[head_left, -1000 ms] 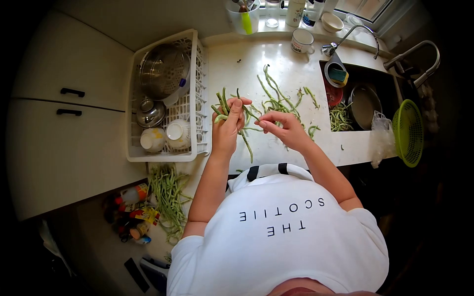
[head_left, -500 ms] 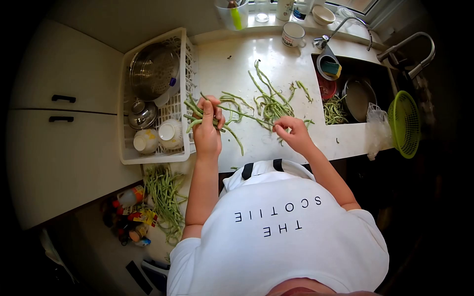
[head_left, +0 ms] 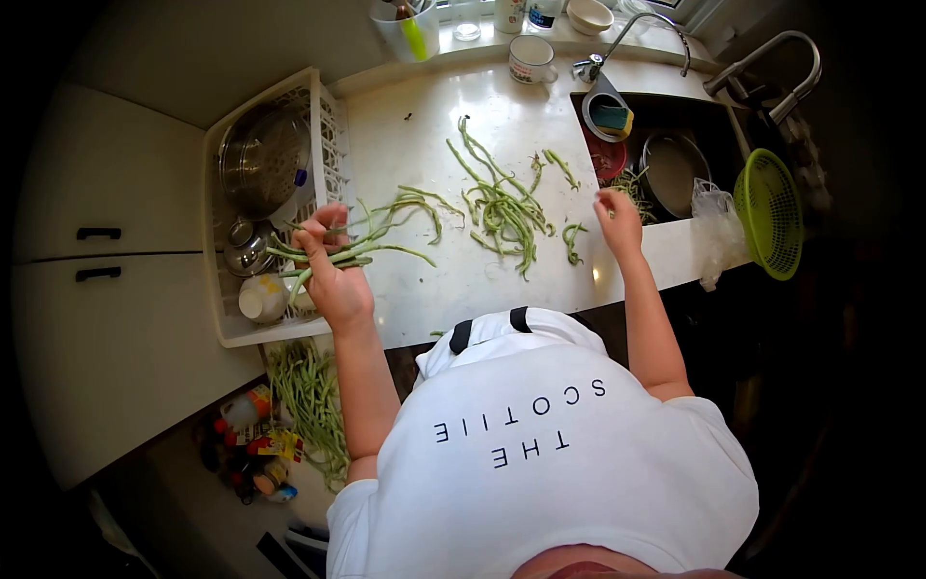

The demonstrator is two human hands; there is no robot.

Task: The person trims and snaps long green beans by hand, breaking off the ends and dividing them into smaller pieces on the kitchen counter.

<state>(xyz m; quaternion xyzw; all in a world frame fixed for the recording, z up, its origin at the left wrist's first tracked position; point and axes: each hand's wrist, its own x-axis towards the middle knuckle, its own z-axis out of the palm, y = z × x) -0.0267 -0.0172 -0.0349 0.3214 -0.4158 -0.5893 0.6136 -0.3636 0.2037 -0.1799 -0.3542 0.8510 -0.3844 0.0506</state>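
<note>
My left hand (head_left: 338, 280), beside the dish rack, is closed around several long green beans (head_left: 386, 253), whose ends stick out on both sides. My right hand (head_left: 619, 227) is at the near edge of the sink, its fingers drawn together. Whatever they pinch, if anything, is too small to make out. Between my hands, a loose heap of long beans (head_left: 509, 207) lies on the white counter, with a smaller bunch (head_left: 415, 198) to its left. A few short pieces (head_left: 573, 243) lie near my right hand. More beans (head_left: 632, 188) are in the sink, partly hidden by that hand.
A white dish rack (head_left: 220, 289) with pots and bowls stands left. At right are the sink pan (head_left: 672, 174), a plastic bag (head_left: 716, 227) and a green colander (head_left: 769, 217). A mug (head_left: 531, 60) stands at the back. Another bean pile (head_left: 307, 396) lies below the rack.
My right hand has left the bean heap and moved right to the sink edge. My left hand, still gripping its beans, has shifted left toward the rack. The camera view has turned slightly.
</note>
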